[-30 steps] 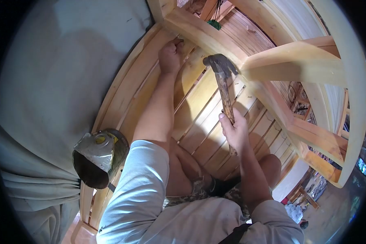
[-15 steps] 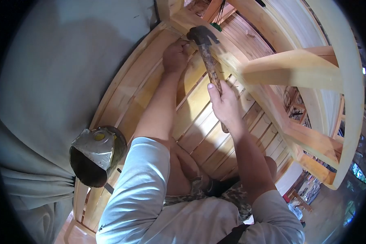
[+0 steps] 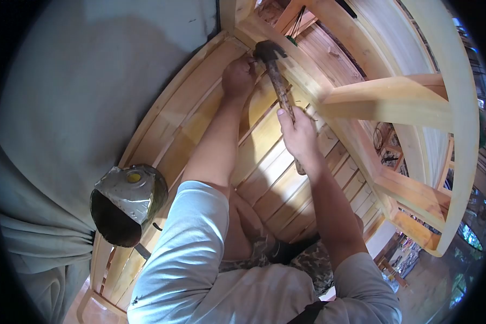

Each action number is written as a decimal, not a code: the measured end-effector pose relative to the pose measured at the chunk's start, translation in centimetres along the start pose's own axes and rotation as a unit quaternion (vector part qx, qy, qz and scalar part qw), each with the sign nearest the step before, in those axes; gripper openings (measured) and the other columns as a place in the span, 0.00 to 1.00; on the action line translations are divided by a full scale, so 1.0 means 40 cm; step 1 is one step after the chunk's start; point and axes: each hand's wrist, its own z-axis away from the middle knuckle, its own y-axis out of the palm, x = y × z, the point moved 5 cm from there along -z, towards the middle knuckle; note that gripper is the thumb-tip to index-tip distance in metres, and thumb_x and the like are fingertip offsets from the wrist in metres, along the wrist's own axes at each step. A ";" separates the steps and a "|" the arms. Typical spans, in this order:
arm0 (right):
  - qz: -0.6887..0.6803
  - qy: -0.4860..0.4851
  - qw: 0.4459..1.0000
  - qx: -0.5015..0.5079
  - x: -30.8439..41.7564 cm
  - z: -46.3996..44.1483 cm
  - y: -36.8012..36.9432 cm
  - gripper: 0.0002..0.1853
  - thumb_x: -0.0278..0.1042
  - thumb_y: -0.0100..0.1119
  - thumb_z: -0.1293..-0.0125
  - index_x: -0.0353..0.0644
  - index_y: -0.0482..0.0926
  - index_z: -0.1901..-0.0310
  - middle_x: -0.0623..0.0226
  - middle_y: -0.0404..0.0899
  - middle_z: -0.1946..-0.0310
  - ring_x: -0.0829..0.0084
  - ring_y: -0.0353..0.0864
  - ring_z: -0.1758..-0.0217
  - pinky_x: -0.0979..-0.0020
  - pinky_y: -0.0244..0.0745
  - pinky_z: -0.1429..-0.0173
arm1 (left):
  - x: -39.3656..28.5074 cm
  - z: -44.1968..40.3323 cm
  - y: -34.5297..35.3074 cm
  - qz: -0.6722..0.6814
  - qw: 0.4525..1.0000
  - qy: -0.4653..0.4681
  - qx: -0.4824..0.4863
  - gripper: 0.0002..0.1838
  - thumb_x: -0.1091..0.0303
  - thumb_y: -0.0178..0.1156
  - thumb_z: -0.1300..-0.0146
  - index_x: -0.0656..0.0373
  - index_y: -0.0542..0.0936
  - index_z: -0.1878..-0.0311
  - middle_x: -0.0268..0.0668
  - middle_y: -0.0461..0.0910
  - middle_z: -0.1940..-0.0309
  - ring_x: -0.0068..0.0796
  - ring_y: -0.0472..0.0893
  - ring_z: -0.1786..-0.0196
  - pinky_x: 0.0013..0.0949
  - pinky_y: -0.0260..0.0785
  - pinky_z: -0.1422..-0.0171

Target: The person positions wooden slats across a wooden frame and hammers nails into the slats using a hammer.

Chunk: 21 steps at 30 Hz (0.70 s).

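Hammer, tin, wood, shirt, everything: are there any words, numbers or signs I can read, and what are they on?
No readable words, numbers or signs.
Hammer, tin, wood: no writing that I can make out.
Shirt, cloth: small dark marks, too small to read.
Far clutter: too blurred to tell.

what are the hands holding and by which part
The right hand holds a claw hammer around its wooden handle; what the left hand pinches, if anything, is too small to tell.
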 end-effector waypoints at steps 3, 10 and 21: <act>-0.095 0.019 0.995 -0.002 0.006 0.024 -0.001 0.19 0.48 0.57 0.24 0.37 0.79 0.54 0.46 0.82 0.71 0.45 0.85 0.64 0.54 0.77 0.58 | -0.011 0.005 -0.007 -0.001 0.997 0.062 -0.039 0.07 0.65 0.64 0.36 0.55 0.87 0.59 0.47 0.86 0.63 0.51 0.86 0.57 0.50 0.78 0.50; -0.049 0.027 0.998 0.011 -0.003 0.008 0.004 0.19 0.48 0.57 0.24 0.37 0.80 0.54 0.46 0.82 0.71 0.45 0.85 0.64 0.53 0.76 0.59 | -0.006 -0.002 0.000 -0.056 0.998 0.001 0.034 0.11 0.70 0.63 0.39 0.55 0.86 0.53 0.46 0.86 0.58 0.49 0.85 0.54 0.46 0.78 0.47; -0.051 0.013 0.999 -0.009 0.010 0.015 0.009 0.21 0.50 0.55 0.24 0.35 0.81 0.56 0.39 0.84 0.64 0.38 0.84 0.53 0.48 0.77 0.50 | -0.025 0.011 -0.031 0.078 0.990 0.058 -0.103 0.15 0.78 0.58 0.45 0.60 0.82 0.53 0.47 0.82 0.61 0.46 0.84 0.58 0.45 0.77 0.51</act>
